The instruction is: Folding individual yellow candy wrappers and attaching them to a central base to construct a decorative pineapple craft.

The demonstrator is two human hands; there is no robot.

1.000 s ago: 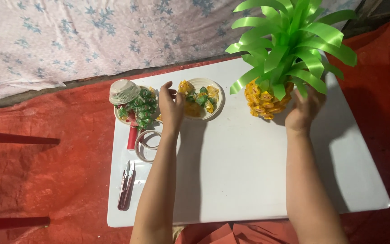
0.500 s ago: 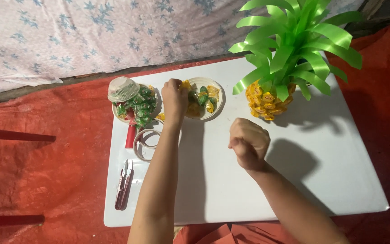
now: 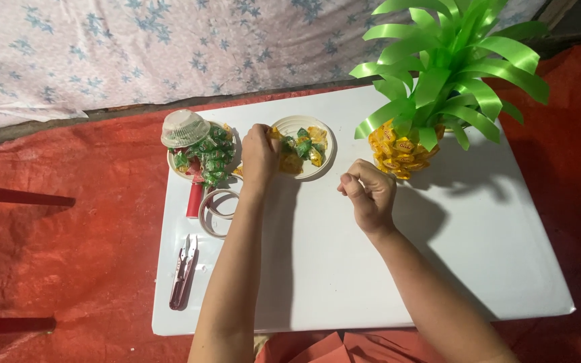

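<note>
Yellow-wrapped candies (image 3: 307, 144) sit on the paper plate (image 3: 323, 168); left hand (image 3: 259, 156) reaches into them, grip closed, contents hidden. Right hand (image 3: 370, 195) has left the candy pineapple (image 3: 398, 151), now loosely fisted mid-counter (image 3: 344, 282), seemingly empty.

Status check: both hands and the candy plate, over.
Left hand on candy plate, grasp hidden. Right hand fisted above table, beside pineapple craft. Nothing in the way.
</note>
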